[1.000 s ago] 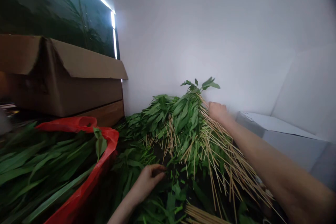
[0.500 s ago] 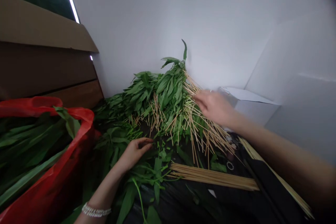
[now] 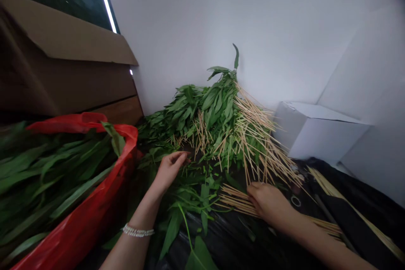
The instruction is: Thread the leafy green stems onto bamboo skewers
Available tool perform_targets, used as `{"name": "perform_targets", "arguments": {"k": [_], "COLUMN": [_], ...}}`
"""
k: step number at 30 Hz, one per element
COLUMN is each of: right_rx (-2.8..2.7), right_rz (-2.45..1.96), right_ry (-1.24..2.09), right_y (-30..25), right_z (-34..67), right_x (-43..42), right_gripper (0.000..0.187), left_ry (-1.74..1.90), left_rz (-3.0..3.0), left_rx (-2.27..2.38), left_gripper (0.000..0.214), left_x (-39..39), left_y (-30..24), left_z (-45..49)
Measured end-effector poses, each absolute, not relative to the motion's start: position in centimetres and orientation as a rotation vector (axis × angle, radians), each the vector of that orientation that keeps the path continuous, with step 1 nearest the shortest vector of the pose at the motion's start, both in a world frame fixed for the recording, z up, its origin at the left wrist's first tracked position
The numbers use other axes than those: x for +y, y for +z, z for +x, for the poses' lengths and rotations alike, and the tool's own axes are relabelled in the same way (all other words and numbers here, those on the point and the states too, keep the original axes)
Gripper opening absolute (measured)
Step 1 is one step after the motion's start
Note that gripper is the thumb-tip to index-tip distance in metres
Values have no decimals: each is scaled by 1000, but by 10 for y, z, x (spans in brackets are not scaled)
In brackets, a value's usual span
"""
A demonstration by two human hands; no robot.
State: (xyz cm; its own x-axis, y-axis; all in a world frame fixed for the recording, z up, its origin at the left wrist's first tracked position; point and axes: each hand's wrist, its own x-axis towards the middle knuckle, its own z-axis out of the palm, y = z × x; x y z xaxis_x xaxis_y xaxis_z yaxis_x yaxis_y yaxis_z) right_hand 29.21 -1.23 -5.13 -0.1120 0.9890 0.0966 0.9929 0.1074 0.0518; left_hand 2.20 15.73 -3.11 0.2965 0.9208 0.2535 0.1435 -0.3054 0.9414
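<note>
My left hand (image 3: 171, 168), with a beaded bracelet (image 3: 138, 231) on the wrist, hovers above loose green leafy stems (image 3: 186, 196). Its fingers are loosely curved, the thumb a little apart, and nothing shows between them. Lower right, my right hand (image 3: 272, 202) has bent fingers on a bundle of bare bamboo skewers (image 3: 237, 200); its fingertips are partly hidden. Behind both hands rises a heap of leafy greens (image 3: 218, 97) against the wall, with many thin skewers (image 3: 253, 126) sticking out toward the right.
A red plastic bag (image 3: 122, 168) full of long leaves (image 3: 72, 168) stands at the left, before an open cardboard box (image 3: 85, 80). On the right are a white box (image 3: 325, 135), a small ring (image 3: 295, 201) and more skewers (image 3: 357, 211). Black plastic sheeting (image 3: 228, 240) covers the surface.
My right hand has come down from the heap's skewers to the bare skewer bundle. My left hand stays over the greens. The view has shifted left.
</note>
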Motion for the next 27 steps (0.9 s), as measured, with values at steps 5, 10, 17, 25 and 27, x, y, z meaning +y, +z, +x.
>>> {"name": "perform_targets", "arguments": {"k": [5, 10, 17, 25, 27], "right_rx": [-2146, -1967, -2038, -2011, -1991], "right_rz": [-2085, -1828, -1633, -1612, -1594], "right_ry": [-146, -88, -493, -506, -495], "right_y": [-47, -32, -47, -71, -70], "right_z": [298, 268, 228, 242, 242], "right_x": [-6, 13, 37, 31, 31], "right_gripper": [25, 24, 27, 27, 25], "left_ry": [1289, 1285, 923, 782, 936], "left_rz": [1591, 1663, 2278, 2286, 2131], "left_rx": [1046, 1066, 1509, 1557, 1333], "left_gripper": [54, 40, 17, 7, 10], "left_x": [160, 166, 162, 155, 158], "left_y": [-22, -31, -49, -52, -49], "left_z": [9, 9, 15, 21, 24]}}
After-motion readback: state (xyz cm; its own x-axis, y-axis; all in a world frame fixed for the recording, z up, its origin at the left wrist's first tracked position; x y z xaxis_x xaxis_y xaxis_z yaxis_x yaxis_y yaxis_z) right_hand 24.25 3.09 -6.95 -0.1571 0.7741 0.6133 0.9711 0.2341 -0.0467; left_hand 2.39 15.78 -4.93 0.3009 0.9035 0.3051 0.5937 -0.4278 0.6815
